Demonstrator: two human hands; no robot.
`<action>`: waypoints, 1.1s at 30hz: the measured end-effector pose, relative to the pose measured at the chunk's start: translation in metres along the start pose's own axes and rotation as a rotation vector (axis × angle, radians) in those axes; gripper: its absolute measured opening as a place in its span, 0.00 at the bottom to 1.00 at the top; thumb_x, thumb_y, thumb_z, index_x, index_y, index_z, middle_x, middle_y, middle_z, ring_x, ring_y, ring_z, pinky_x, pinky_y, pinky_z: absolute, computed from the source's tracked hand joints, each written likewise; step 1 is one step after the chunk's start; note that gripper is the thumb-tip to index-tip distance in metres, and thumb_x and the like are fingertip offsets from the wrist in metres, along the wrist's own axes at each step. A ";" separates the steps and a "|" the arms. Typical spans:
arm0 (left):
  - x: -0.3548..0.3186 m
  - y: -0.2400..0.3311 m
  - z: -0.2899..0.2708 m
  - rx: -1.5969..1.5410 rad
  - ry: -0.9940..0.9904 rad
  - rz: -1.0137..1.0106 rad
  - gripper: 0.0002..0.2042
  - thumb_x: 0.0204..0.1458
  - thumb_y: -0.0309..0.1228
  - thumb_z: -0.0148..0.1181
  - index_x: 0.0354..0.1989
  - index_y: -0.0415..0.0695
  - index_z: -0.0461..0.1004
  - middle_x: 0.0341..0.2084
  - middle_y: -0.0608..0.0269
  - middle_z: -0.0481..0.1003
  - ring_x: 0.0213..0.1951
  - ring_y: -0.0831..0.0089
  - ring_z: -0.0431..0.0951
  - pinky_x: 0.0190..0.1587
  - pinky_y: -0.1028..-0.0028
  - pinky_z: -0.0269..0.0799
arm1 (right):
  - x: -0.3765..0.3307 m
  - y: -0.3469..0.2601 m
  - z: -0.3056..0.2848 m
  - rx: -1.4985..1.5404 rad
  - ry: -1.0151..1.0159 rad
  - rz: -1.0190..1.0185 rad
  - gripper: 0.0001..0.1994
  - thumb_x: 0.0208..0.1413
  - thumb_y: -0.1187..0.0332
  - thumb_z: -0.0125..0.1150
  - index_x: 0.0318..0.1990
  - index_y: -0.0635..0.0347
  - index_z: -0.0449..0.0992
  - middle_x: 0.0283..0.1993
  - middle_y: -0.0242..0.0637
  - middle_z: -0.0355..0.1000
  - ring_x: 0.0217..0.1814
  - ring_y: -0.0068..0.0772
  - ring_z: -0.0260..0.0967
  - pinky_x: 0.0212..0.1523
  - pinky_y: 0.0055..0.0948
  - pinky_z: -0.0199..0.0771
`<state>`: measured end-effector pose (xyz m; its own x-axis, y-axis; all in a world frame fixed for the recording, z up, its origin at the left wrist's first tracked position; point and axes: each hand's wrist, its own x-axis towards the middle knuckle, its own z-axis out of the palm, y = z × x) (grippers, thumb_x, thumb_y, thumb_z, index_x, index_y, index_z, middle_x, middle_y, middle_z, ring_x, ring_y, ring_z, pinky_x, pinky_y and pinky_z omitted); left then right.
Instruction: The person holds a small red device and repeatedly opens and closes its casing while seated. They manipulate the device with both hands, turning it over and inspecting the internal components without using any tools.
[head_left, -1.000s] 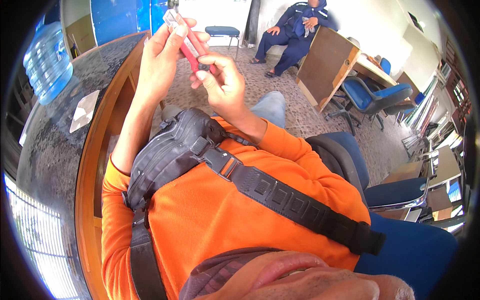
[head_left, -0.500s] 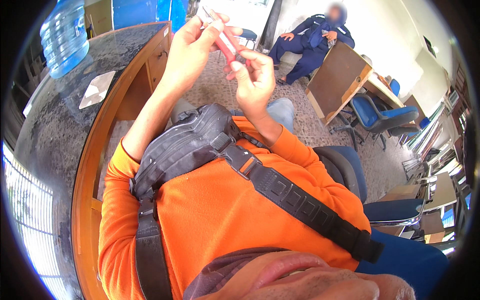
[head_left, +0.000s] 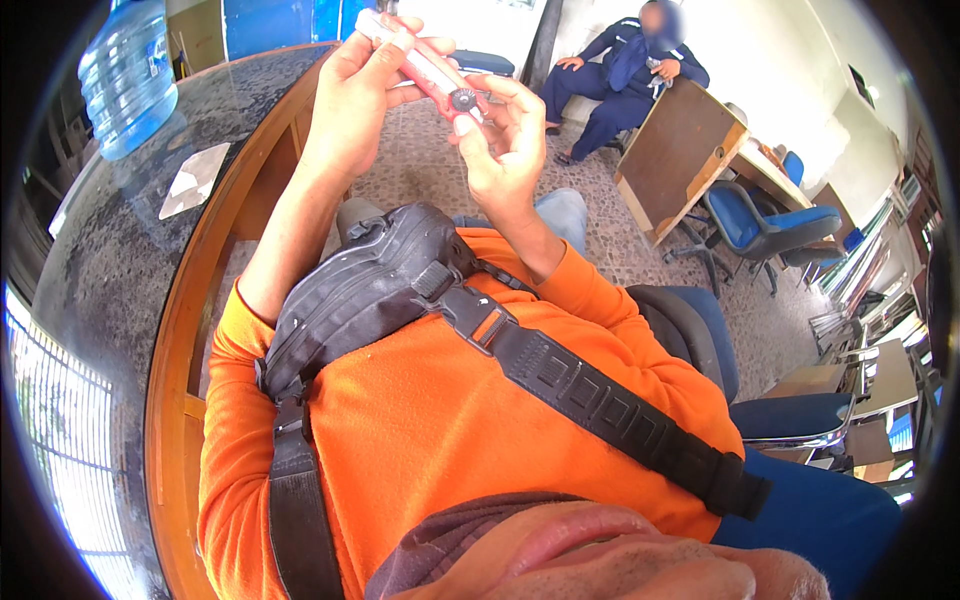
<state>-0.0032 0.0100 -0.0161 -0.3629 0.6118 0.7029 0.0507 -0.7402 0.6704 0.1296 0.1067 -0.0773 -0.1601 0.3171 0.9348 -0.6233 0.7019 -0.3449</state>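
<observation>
The left hand (head_left: 355, 95) grips a red tube-shaped tool (head_left: 425, 68) held up above the dark surface (head_left: 110, 260); the right hand (head_left: 500, 150) pinches its small dark end cap (head_left: 463, 99), apparently mid-twist; finishing likely needs steady counter-grip.

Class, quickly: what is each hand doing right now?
Left hand: closed around the red tube-shaped tool.
Right hand: fingertips pinch the tool's dark round end.
</observation>
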 end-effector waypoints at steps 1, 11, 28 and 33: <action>0.001 0.000 0.000 -0.022 0.005 -0.023 0.19 0.67 0.38 0.53 0.60 0.38 0.68 0.50 0.47 0.79 0.49 0.62 0.83 0.52 0.64 0.79 | -0.001 0.002 -0.001 0.007 -0.002 -0.009 0.23 0.56 0.80 0.62 0.59 0.64 0.65 0.58 0.44 0.70 0.53 0.30 0.74 0.45 0.25 0.80; 0.000 -0.002 0.002 -0.026 -0.023 -0.081 0.20 0.66 0.40 0.55 0.60 0.40 0.70 0.50 0.51 0.79 0.49 0.66 0.83 0.51 0.65 0.79 | 0.000 -0.005 0.005 0.020 -0.012 -0.027 0.12 0.59 0.78 0.64 0.50 0.67 0.75 0.54 0.41 0.67 0.48 0.28 0.74 0.35 0.23 0.84; -0.002 -0.009 0.006 0.061 -0.062 -0.050 0.15 0.69 0.36 0.48 0.56 0.41 0.74 0.46 0.60 0.81 0.46 0.73 0.81 0.47 0.70 0.78 | -0.001 -0.004 0.005 -0.020 -0.032 -0.050 0.11 0.64 0.76 0.58 0.52 0.66 0.77 0.52 0.42 0.64 0.37 0.29 0.76 0.30 0.24 0.83; -0.002 -0.004 0.001 0.165 -0.079 -0.019 0.17 0.69 0.38 0.49 0.58 0.42 0.72 0.47 0.56 0.81 0.49 0.71 0.82 0.50 0.68 0.80 | -0.001 -0.010 0.010 -0.025 -0.035 -0.009 0.13 0.60 0.79 0.61 0.52 0.65 0.77 0.53 0.41 0.63 0.42 0.27 0.74 0.31 0.22 0.84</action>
<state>-0.0013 0.0122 -0.0199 -0.2912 0.6504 0.7016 0.1991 -0.6761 0.7094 0.1280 0.0933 -0.0738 -0.1818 0.2883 0.9401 -0.6056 0.7204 -0.3381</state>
